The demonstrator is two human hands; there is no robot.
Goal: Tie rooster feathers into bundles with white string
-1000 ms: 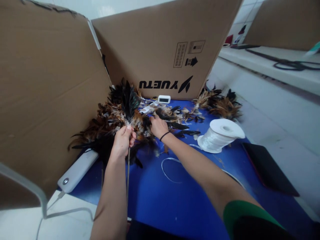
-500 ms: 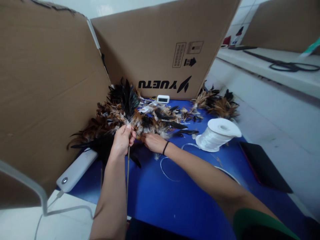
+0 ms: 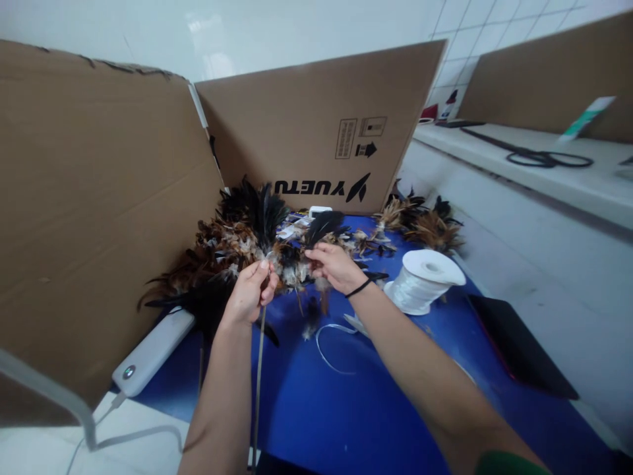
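Observation:
My left hand (image 3: 254, 290) is closed around a thin stick (image 3: 259, 376), which runs down toward my body. A tuft of black feathers (image 3: 268, 214) fans upward from the stick's top, above my fingers. To the right, my right hand (image 3: 336, 265) pinches a dark feather (image 3: 325, 224) by its lower end, its broad part pointing up. Behind and between both hands lies a heap of brown, black and whitish feathers (image 3: 222, 241). Scissors (image 3: 357, 324) lie partly hidden under my right forearm, beside a loose white ribbon (image 3: 324, 349).
A spool of white ribbon (image 3: 420, 284) stands on the blue tabletop (image 3: 346, 402), with a dark tablet-like object (image 3: 519, 346) at its right. A white power bank (image 3: 153, 349) lies at left. Cardboard panels (image 3: 306, 132) wall the back and left. Another feather bunch (image 3: 425, 221) sits back right.
My right hand has risen from the feather heap, now with a dark feather in its fingers. My left hand still holds the stick. The camera view has tilted up slightly, and scissors have come into view.

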